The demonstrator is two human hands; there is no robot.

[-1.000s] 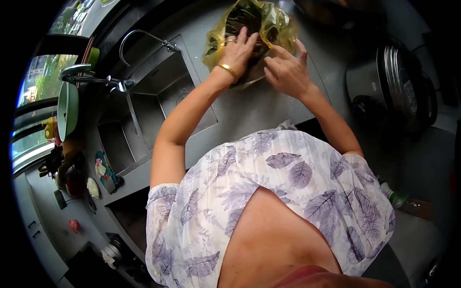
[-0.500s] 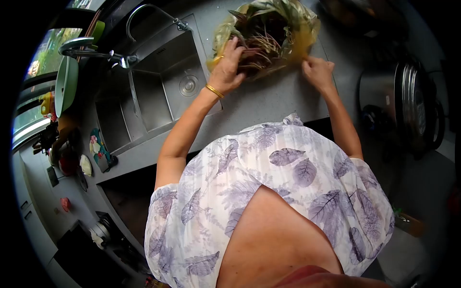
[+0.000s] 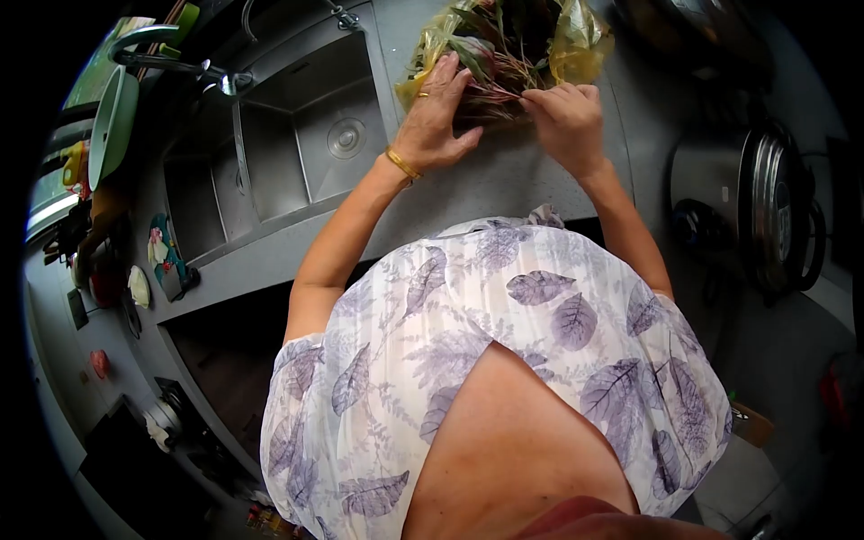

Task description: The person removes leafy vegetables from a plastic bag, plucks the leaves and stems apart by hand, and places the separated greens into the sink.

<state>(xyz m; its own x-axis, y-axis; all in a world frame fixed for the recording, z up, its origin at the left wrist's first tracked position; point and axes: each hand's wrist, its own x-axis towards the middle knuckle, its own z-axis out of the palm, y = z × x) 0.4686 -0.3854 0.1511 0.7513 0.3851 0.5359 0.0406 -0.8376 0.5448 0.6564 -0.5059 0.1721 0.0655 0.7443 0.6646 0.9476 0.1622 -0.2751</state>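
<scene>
A bunch of leafy greens with thin reddish stems (image 3: 504,76) lies in a yellow translucent plastic bag (image 3: 580,49) on the counter. My left hand (image 3: 436,121) rests at the bag's near left edge, against the leaves, with fingers stretched out and thumb apart. Opposite it, my right hand (image 3: 569,126) has its fingers closed in a pinch on the stem ends. Part of the bag and the leaves run out of view at the top.
Left of the bag is a steel double sink (image 3: 297,135) with a curved faucet (image 3: 225,81). A multicooker (image 3: 747,202) stands on the right. A pale green basin (image 3: 117,130) is at the far left, by the window.
My right hand has left the bag's right rim and moved left and up onto the stems. My left hand stays at the bag's left side, thumb spread wider. The view has shifted slightly.
</scene>
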